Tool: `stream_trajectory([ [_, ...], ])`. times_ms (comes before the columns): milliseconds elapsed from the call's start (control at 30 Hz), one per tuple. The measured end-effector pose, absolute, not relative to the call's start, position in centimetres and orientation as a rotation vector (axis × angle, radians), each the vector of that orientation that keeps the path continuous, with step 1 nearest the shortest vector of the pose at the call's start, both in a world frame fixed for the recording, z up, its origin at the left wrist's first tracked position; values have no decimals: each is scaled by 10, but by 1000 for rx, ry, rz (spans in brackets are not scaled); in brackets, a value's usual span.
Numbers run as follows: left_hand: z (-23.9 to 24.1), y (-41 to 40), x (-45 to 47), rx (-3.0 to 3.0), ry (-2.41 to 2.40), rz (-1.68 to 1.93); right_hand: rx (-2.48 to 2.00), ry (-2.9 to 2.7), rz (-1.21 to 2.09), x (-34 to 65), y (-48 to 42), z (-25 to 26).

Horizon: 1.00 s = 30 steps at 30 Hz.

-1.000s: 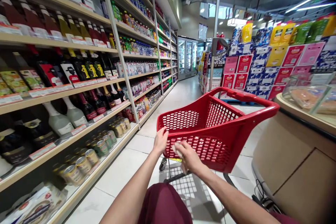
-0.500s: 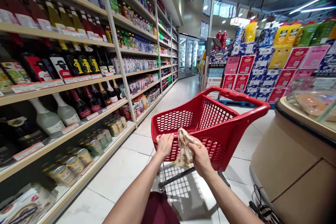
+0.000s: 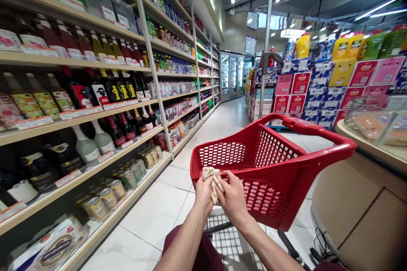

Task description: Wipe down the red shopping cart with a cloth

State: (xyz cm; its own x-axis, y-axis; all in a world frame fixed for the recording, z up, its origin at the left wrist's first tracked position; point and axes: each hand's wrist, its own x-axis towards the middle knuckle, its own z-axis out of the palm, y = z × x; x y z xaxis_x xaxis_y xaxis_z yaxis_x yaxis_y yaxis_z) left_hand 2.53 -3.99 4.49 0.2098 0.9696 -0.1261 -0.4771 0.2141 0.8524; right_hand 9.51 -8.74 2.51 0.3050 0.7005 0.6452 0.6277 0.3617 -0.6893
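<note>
A cream cloth with brownish spots (image 3: 209, 172) is bunched up between my two hands, in front of the near side of a red plastic shopping cart (image 3: 305, 182). My left hand (image 3: 203, 192) grips the cloth from the left, its thumb pressed on the folds. From the right, my right hand (image 3: 233, 194) has its fingers closed on the same cloth, close to the cart's upper rim. Whether either hand also touches the cart, I cannot tell. No goods show in the visible part of the basket.
Shelves (image 3: 127, 108) of bottles and cans run along the left. Stacked drink cartons (image 3: 291, 93) stand behind the cart, and a rounded counter (image 3: 343, 216) is at the right with cables by its base. A metal pole (image 3: 266, 51) rises behind the cart. Glass-door fridges (image 3: 231, 72) are farther back.
My left hand has left the cart's rim and taken hold of the cloth beside my right hand. The cloth, which hung loose, is now bunched. The cart appears farther right in view.
</note>
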Motion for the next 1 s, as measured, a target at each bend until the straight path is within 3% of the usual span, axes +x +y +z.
stream_trajectory([
  [100,48,-43,12,780,787,1060,-1254,-1703,-173,95,-98,10],
  [300,59,-49,-24,939,634,489,-1097,-2032,-139,106,-95,-7],
  [533,72,12,-41,1275,1229,1179,-1127,-1842,-468,108,-54,10],
  [700,57,27,-29,1438,1278,1252,-1183,-2093,-534,108,-67,-34],
  [900,59,13,5,1716,1270,1215,-1395,-1837,-690,147,-74,-7],
  [1000,66,-1,25,1873,1246,1126,-1463,-1968,-745,162,-81,-26],
])
